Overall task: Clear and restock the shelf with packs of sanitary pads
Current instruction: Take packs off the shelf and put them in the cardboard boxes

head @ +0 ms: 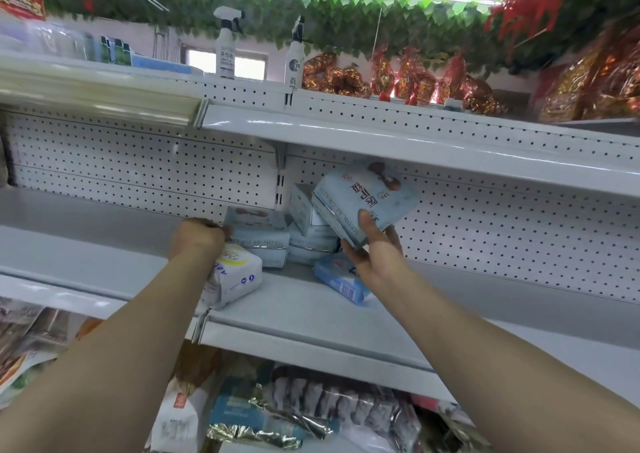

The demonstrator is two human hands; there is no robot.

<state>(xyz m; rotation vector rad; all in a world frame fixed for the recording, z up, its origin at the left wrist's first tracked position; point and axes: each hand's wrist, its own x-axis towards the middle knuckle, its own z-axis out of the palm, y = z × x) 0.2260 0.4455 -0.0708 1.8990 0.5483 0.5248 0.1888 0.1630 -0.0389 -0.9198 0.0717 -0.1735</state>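
On the middle tier of a white metal shelf [294, 314], against its perforated back panel [138, 161], a small cluster of sanitary pad packs sits near the centre upright. The right hand [377, 258] grips a pale blue pack [363, 199] lettered "MEDICAL GRADE", thumb across its front and fingers beneath, holding it tilted and lifted clear of the shelf board. Just below that hand a blue-and-white pack [341, 281] lies flat near the shelf's front edge. Behind it a stack of pale blue packs [263, 241] rests flat, with one more leaning pack [304, 210] propped beside it. The left hand [197, 241] is curled at the left end of the stack, fingertips touching the top pack; whether it actually grips anything cannot be told. A white pack with a yellow ring [235, 276] lies just under that wrist, touching the stack. Two spray bottles [225, 47] stand on the top tier, beside red-and-gold foil decorations [381, 78].
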